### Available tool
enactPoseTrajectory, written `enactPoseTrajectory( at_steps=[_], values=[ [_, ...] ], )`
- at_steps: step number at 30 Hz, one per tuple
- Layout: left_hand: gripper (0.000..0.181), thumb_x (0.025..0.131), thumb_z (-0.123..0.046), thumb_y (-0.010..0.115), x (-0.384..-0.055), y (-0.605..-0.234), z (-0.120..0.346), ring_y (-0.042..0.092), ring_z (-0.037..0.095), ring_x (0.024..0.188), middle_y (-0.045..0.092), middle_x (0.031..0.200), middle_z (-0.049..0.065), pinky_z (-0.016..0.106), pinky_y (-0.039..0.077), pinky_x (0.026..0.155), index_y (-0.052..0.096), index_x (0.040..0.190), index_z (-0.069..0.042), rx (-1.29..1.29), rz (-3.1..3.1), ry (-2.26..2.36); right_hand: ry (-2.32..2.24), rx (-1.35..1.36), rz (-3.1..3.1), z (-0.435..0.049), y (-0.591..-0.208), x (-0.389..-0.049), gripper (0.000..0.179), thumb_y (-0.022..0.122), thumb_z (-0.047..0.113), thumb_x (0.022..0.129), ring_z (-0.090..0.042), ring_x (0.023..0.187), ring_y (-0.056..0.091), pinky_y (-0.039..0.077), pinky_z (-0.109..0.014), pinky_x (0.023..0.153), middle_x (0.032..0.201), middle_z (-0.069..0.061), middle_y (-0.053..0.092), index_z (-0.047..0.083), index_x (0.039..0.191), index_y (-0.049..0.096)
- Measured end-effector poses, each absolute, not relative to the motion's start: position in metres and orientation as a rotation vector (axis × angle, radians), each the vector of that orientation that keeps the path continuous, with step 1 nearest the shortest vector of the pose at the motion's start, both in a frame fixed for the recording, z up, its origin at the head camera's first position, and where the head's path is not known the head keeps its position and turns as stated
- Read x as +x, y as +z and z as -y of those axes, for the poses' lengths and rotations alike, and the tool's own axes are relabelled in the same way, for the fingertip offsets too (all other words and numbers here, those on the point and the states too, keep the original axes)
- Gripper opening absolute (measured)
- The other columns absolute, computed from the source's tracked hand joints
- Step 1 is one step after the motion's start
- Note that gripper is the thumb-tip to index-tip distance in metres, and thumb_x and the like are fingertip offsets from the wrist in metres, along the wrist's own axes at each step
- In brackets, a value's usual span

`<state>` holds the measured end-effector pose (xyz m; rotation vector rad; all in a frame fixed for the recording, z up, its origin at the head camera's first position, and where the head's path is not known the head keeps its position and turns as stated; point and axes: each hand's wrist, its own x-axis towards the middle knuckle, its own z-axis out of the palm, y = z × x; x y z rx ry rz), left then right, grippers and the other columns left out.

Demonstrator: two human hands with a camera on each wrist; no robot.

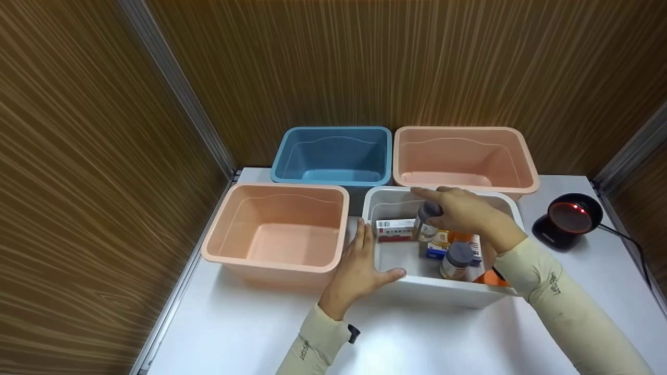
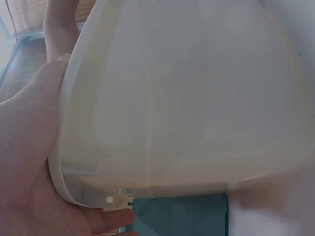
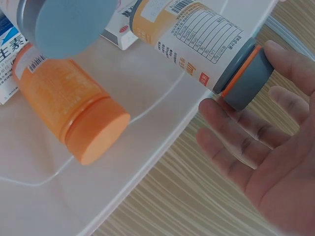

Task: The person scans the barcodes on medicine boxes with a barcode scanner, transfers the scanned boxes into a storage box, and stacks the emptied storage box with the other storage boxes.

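Observation:
My right hand (image 1: 461, 211) reaches into the white bin (image 1: 448, 284) and pinches the dark grey cap of a pill bottle (image 3: 202, 44), thumb on one side and fingertips on the other. That bottle has an orange and white label with a printed table. At the bin's near left corner rests my left hand (image 1: 357, 273), fingers straight along the side wall and thumb out over the front rim. Inside the bin are a second grey-capped bottle (image 1: 458, 255), an orange bottle (image 3: 64, 98), a red and white medicine box (image 1: 396, 229) and a blue, yellow and white box (image 1: 437, 247).
A pink bin (image 1: 276, 268) stands left of the white one. Behind are a blue bin (image 1: 331, 182) and another pink bin (image 1: 466, 130). A black scanner (image 1: 570, 221) with red lights and a cable stands on the right. Wood-patterned panels (image 1: 333, 62) enclose the white table (image 1: 234, 323).

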<state>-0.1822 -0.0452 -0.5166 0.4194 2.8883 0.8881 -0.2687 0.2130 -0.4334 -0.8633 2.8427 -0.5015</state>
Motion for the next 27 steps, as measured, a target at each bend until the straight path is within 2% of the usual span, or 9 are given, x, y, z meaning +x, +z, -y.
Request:
enactPoseTrajectory(
  at_steps=[7, 13, 16, 21, 27],
  values=[
    [0.127, 0.077, -0.077, 0.068, -0.182, -0.517, 0.044, 0.012, 0.033, 0.151, -0.006, 0.168, 0.013, 0.046, 0.020, 0.119, 0.008, 0.162, -0.003, 0.397, -2.885, 0.900, -0.529, -0.800, -2.857, -0.221, -0.423, -0.265, 0.075, 0.076, 0.020, 0.091, -0.035, 0.103, 0.062, 0.052, -0.059, 0.088, 0.134, -0.022, 0.058, 0.027, 0.157, 0.041],
    [0.128, 0.076, -0.080, 0.065, -0.183, -0.517, 0.044, 0.011, 0.033, 0.152, -0.009, 0.168, 0.011, 0.044, 0.019, 0.119, 0.008, 0.162, -0.004, 0.390, -2.875, 0.887, -0.556, -0.782, -2.872, -0.228, -0.416, -0.260, 0.070, 0.074, 0.020, 0.092, -0.032, 0.100, 0.060, 0.054, -0.055, 0.086, 0.135, -0.020, 0.057, 0.025, 0.156, 0.043],
    [0.127, 0.076, -0.080, 0.065, -0.184, -0.517, 0.044, 0.009, 0.032, 0.152, -0.008, 0.168, 0.013, 0.044, 0.018, 0.119, 0.009, 0.162, -0.004, 0.404, -2.877, 0.901, -0.569, -0.767, -2.902, -0.232, -0.412, -0.257, 0.068, 0.074, 0.018, 0.092, -0.034, 0.105, 0.058, 0.054, -0.054, 0.087, 0.134, -0.020, 0.056, 0.022, 0.154, 0.046],
    [0.127, 0.077, -0.080, 0.065, -0.184, -0.517, 0.044, 0.007, 0.033, 0.152, -0.007, 0.168, 0.014, 0.044, 0.017, 0.119, 0.008, 0.161, -0.004, 0.412, -2.879, 0.909, -0.638, -0.738, -2.936, -0.242, -0.403, -0.252, 0.066, 0.074, 0.018, 0.091, -0.044, 0.123, 0.050, 0.048, -0.061, 0.094, 0.143, -0.025, 0.050, 0.016, 0.152, 0.048],
    [0.127, 0.077, -0.077, 0.068, -0.183, -0.517, 0.045, 0.008, 0.035, 0.152, -0.006, 0.168, 0.015, 0.048, 0.018, 0.119, 0.008, 0.161, -0.003, 0.407, -2.870, 0.934, -0.762, -0.708, -2.964, -0.256, -0.394, -0.246, 0.066, 0.076, 0.017, 0.090, -0.042, 0.116, 0.056, 0.049, -0.061, 0.093, 0.141, -0.023, 0.052, 0.012, 0.150, 0.050]
  ],
)
